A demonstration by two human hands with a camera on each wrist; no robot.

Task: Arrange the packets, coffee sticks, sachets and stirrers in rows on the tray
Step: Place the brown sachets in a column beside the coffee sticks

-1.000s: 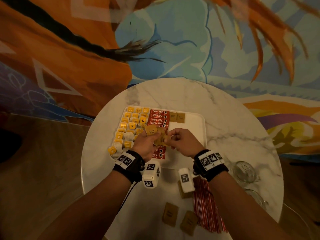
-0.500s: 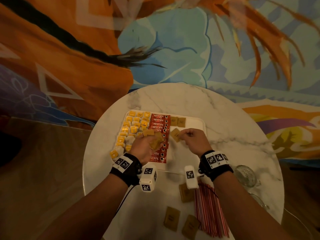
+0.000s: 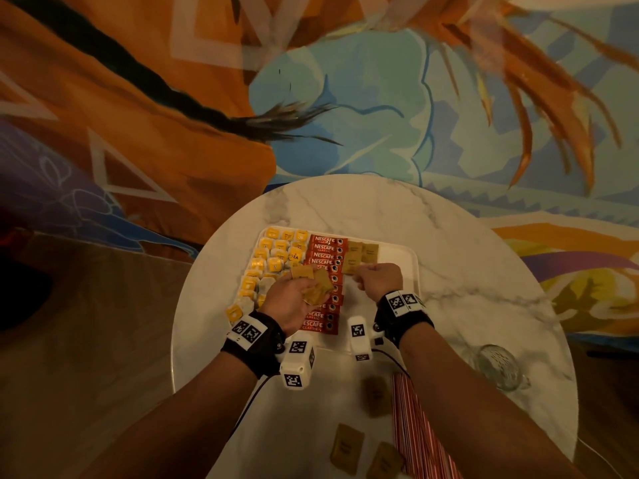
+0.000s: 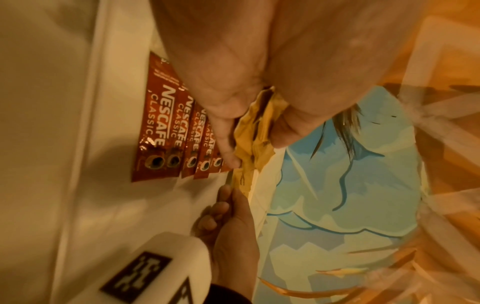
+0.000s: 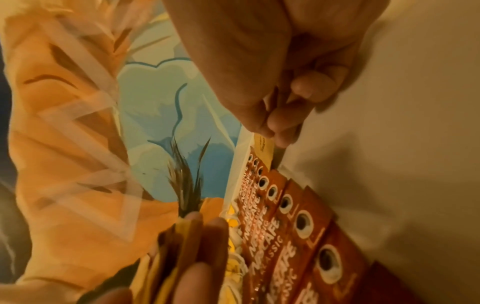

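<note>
Left hand (image 3: 292, 299): my fingers curl round a loose fan of brown sachets (image 3: 315, 288), held above the coffee sticks (image 3: 323, 252) as a supply for the other hand.
Right hand (image 3: 379, 279): my fingers pinch 1 brown sachet (image 3: 352, 268), lowering it beside the coffee sticks, just below the sachets already laid (image 3: 362, 252), so the row grows toward me.
Tray (image 3: 401, 267): white, on the round marble desk (image 3: 449, 271); yellow tea packets (image 3: 273, 262) fill its left side.
Waiting: stirrers (image 3: 413, 420) and 3 sachets (image 3: 346, 444) lie on the desk near me.
Change: 1.0 s ago both hands met over the stack; now my right hand has moved away right with its sachet.
</note>
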